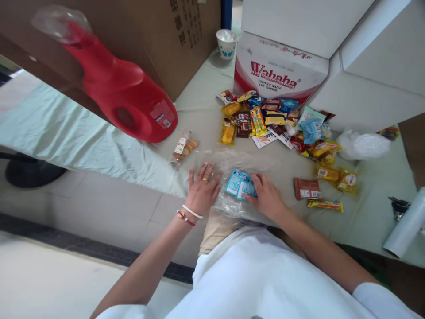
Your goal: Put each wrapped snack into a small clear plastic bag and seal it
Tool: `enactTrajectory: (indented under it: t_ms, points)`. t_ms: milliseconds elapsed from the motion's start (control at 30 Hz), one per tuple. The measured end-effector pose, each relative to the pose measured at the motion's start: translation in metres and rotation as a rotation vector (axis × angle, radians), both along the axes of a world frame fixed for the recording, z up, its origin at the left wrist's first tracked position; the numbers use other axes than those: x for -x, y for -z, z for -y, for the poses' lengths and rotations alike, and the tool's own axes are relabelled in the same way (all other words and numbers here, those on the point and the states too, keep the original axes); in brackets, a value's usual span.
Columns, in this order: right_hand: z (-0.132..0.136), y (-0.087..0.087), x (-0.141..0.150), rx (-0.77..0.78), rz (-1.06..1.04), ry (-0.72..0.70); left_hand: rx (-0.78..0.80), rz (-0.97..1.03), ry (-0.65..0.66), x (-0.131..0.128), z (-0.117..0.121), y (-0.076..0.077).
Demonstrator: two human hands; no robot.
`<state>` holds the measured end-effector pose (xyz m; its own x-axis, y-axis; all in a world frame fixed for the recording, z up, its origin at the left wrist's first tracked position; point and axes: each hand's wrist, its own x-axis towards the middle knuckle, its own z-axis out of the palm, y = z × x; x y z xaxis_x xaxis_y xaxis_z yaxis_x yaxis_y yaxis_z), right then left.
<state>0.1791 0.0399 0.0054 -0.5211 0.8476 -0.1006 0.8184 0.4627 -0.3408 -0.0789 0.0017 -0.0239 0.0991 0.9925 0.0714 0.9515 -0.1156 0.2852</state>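
Observation:
A clear plastic bag (229, 204) lies flat at the table's near edge. My left hand (202, 189) rests on its left side, fingers stretched out and a little spread, holding nothing. Near the bag's middle is a blue and white printed packet (236, 182); whether it is inside the bag or on top, I cannot tell. My right hand (267, 195) grips the packet's right edge, with the thumb at the lower side and curled fingers at the upper. Just beyond my left hand lies a clear pack of round biscuits (186, 147).
Wrapped snacks (257, 116) lie heaped before a white Wahaha carton (279, 73). A brown packet (307, 189) and a yellow stick wrapper (325, 205) are at right. A red jug (133, 97), a paper cup (226, 44) and a white roll (407, 226) stand or lie around.

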Motion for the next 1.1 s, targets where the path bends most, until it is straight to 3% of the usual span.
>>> enactTrajectory:
  t_ms: [100,200,300,400,467,567,667,767,900,1000,1100]
  points:
    - [-0.011,0.002,0.004,0.036,0.089,-0.014,0.039,-0.004,0.026,0.002,-0.003,0.001]
    - [-0.028,-0.012,-0.010,0.086,0.041,-0.100,0.079,0.015,0.043,0.005,-0.005,0.006]
    - [-0.054,-0.039,-0.016,0.176,-0.036,-0.411,0.076,0.016,0.067,0.007,-0.005,0.009]
    - [-0.082,-0.059,0.009,0.150,-0.030,-0.738,0.059,0.006,0.063,0.007,-0.004,0.010]
    - [-0.094,-0.060,0.034,0.132,0.033,-0.882,0.053,-0.001,0.059,0.006,-0.004,0.009]
    - [-0.100,-0.050,0.063,0.122,0.113,-0.985,0.052,-0.004,0.062,0.005,-0.004,0.008]
    - [-0.096,-0.042,0.062,0.059,0.069,-0.983,0.049,0.012,0.057,0.005,-0.004,0.008]
    - [-0.093,-0.046,0.037,0.030,-0.053,-0.926,0.040,0.036,0.041,0.004,-0.004,0.008]
    - [-0.093,-0.052,0.002,0.146,-0.248,-0.611,0.033,0.051,0.016,-0.001,-0.002,0.008]
    - [-0.087,-0.039,0.002,0.202,-0.360,-0.401,0.036,0.050,-0.032,-0.008,0.002,0.008]
    - [-0.075,-0.015,0.021,0.216,-0.251,-0.324,0.060,0.058,-0.069,-0.011,0.005,0.006]
